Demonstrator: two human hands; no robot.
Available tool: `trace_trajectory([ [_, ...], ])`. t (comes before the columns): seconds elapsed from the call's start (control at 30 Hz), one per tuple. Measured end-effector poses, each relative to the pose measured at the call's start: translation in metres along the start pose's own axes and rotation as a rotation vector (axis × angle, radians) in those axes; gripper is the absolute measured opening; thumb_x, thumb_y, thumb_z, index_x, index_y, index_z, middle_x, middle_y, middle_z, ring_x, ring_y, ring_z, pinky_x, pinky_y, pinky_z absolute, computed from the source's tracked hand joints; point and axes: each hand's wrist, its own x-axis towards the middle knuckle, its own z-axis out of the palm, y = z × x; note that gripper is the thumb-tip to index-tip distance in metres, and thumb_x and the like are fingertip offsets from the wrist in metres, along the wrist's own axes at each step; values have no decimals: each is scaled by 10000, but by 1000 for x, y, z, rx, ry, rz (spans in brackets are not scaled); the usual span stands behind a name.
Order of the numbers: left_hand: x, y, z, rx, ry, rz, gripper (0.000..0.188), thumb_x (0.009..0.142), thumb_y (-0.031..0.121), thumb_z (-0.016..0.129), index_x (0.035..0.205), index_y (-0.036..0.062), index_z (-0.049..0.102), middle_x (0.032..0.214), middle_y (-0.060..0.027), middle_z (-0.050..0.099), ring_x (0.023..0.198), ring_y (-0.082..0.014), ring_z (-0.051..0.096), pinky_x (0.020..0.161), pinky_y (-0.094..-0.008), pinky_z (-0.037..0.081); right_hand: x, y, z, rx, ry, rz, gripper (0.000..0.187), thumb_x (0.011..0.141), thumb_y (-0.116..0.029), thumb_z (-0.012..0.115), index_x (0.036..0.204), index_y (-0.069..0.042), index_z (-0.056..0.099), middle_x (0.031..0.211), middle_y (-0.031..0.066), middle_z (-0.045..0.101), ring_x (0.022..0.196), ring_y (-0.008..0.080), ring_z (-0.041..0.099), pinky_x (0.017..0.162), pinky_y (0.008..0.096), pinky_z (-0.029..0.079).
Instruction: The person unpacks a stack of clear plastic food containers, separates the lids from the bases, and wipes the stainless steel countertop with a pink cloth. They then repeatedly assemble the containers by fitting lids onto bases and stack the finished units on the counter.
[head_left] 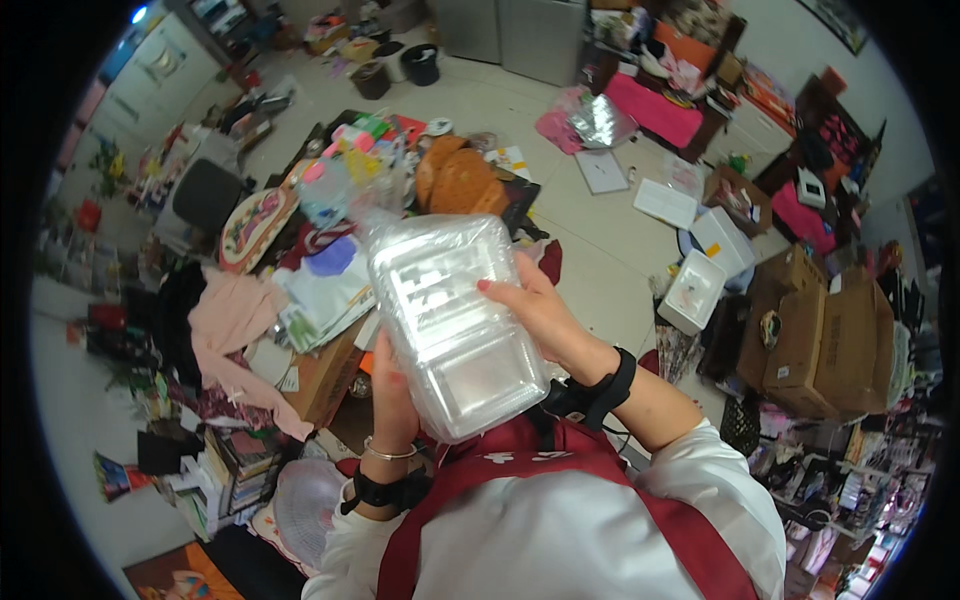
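Note:
A pack of clear plastic food containers (pixel 455 320), wrapped in thin clear film, is held up in front of my chest and tilted slightly. My right hand (pixel 545 312) grips its right side, the thumb lying across the top and the other fingers mostly hidden behind. On the lower left side my left hand (pixel 393 395) supports the pack, its fingers largely covered by it. Loose film bunches at the pack's far left corner. Beyond it stands a cluttered table with a brown rounded object (pixel 460 182) on it.
A pink garment (pixel 235 315) and an oval patterned tray (pixel 258 228) lie to the left. Cardboard boxes (pixel 830 340) stand on the right. White foam boxes (pixel 693 290) sit on the tiled floor nearby. A grey chair (pixel 205 192) and dark buckets (pixel 420 64) are farther off.

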Motion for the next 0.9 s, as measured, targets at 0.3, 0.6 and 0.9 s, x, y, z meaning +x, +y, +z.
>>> trace_trajectory([
  [0.3, 97, -59, 160, -197, -118, -324, 666, 655, 59, 626, 1227, 5, 289, 1159, -124, 438, 1052, -221, 455, 906, -314, 352, -20, -88, -151, -610, 324, -472, 532, 744, -180, 641, 1164, 4, 370, 1064, 145, 486, 970, 195, 482, 833, 293, 391],
  [0.6, 205, -116, 235, -75, -146, -154, 632, 655, 28, 615, 1198, 12, 291, 1113, -112, 442, 1017, -188, 461, 884, -311, 367, 21, -152, -251, -913, 586, -683, 67, 743, -9, 584, 784, 12, 536, 799, 88, 560, 702, 190, 539, 647, 264, 433],
  [0.9, 416, -170, 254, -353, 99, -216, 537, 681, 12, 551, 1175, 4, 340, 1069, -109, 471, 967, -203, 490, 841, -317, 403, 208, -230, -327, -425, -81, -251, 45, 862, -20, 444, 843, 10, 470, 835, 115, 580, 786, 158, 549, 739, 283, 436],
])
